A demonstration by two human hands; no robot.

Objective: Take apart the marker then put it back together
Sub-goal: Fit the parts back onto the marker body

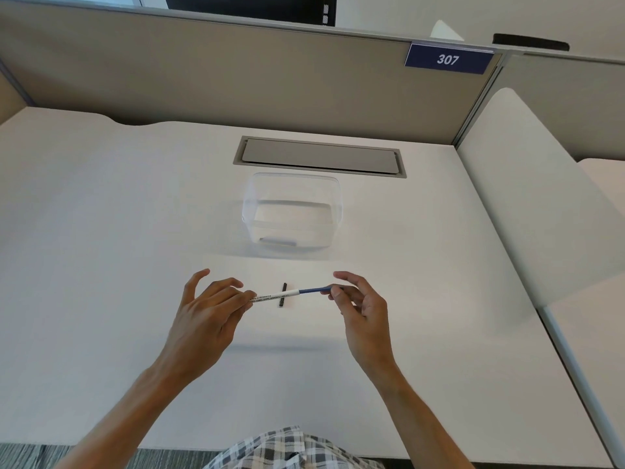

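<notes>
A thin marker [285, 294] with a white printed barrel and a blue section hangs level above the white desk [118, 231], held at both ends. My left hand [206, 316] pinches the white end between thumb and fingertips. My right hand [362, 309] pinches the blue end [313, 290], the other fingers spread. A short black stick-like part [282, 295] lies on the desk just behind the marker's middle, standing crosswise to it.
A clear plastic tub [292, 214] stands beyond the hands at the desk's middle. Behind it is a grey cable hatch [319, 156] and a beige partition with a blue "307" sign [448, 59]. A white side panel [527, 204] rises at the right.
</notes>
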